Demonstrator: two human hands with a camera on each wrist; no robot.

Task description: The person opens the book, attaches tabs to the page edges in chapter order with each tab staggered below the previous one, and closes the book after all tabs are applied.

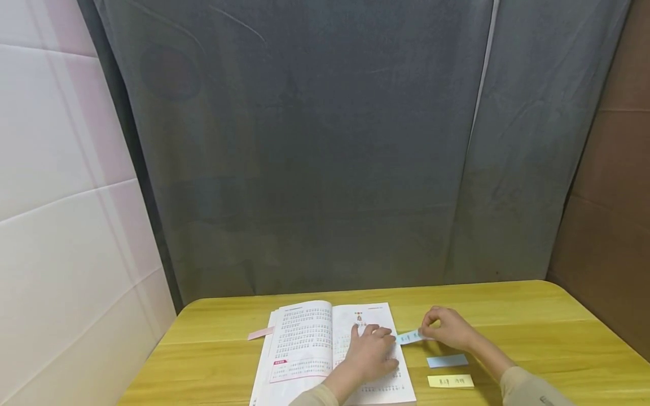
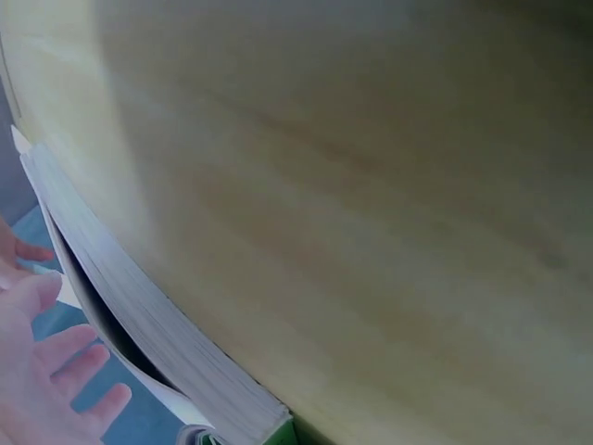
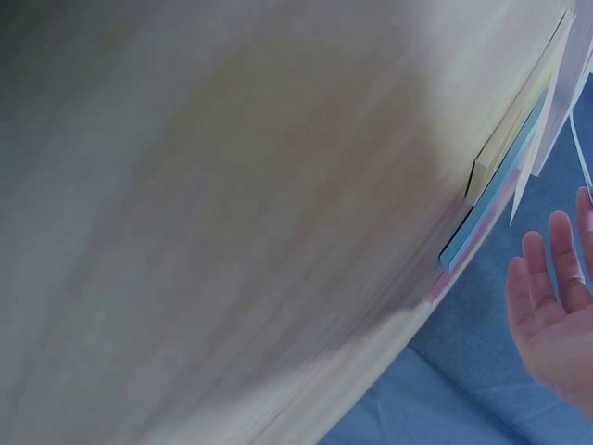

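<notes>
An open book [image 1: 304,344] lies on the yellow wooden table [image 1: 533,338]. My left hand [image 1: 369,344] presses flat on its right page, fingers straight. Just off the book's right edge, my right hand [image 1: 431,329] pinches a light blue sticky strip [image 1: 408,338] between thumb and fingers. In the left wrist view the book's page block [image 2: 157,324] shows edge-on beside the left hand's fingers [image 2: 56,362]. The right wrist view shows a stack of coloured sticky notes [image 3: 491,195] edge-on and the right hand's fingers [image 3: 547,278].
A blue sticky note [image 1: 447,361] and a yellow one with writing [image 1: 450,381] lie on the table right of the book. A pink strip [image 1: 260,333] pokes out at the book's left. A grey curtain [image 1: 325,141] hangs behind the table.
</notes>
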